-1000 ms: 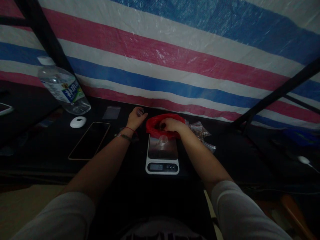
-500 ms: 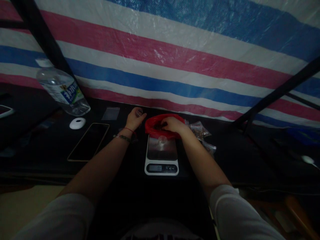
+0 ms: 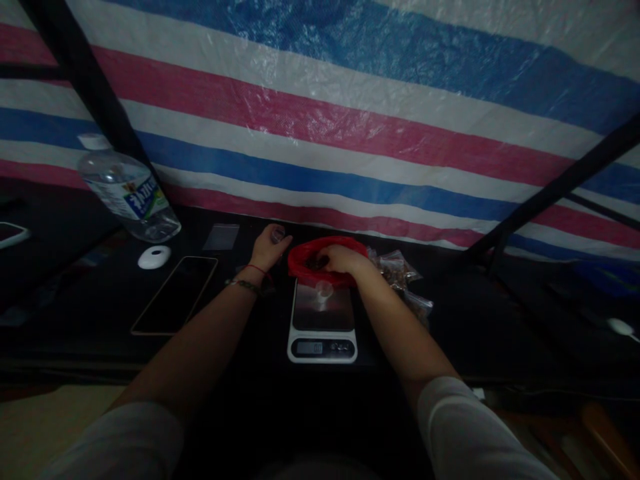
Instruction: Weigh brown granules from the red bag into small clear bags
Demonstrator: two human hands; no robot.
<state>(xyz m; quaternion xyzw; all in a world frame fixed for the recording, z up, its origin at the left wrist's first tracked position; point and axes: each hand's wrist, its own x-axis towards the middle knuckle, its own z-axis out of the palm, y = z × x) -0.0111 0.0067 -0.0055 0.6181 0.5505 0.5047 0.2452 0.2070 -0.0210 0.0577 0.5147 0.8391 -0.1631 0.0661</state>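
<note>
My left hand [image 3: 267, 248] is curled round a small clear plastic cup or lid [image 3: 279, 233], just left of a red plastic bag [image 3: 300, 268]. Inside the open mouth of the bag, the fingers of my right hand [image 3: 341, 257] are bent down into dark loose contents [image 3: 316, 261]. Whatever those fingers grip is too dark to make out. In front of the bag lies a white kitchen scale [image 3: 295, 355] with a metal plate and a display that seems to read 0.0. A small clear round cup [image 3: 324, 291] stands on its plate.
Several small filled zip bags [image 3: 397, 270] lie right of the red bag. To the left are a flat clear zip bag [image 3: 221, 237], a phone [image 3: 176, 295], a white oval case [image 3: 154, 257] and a large plastic bottle [image 3: 131, 190]. A striped tarp [image 3: 320, 120] hangs behind.
The view has tilted slightly, so things sit a little lower in the picture. My right hand has shifted slightly within the red bag; my left hand keeps its hold.
</note>
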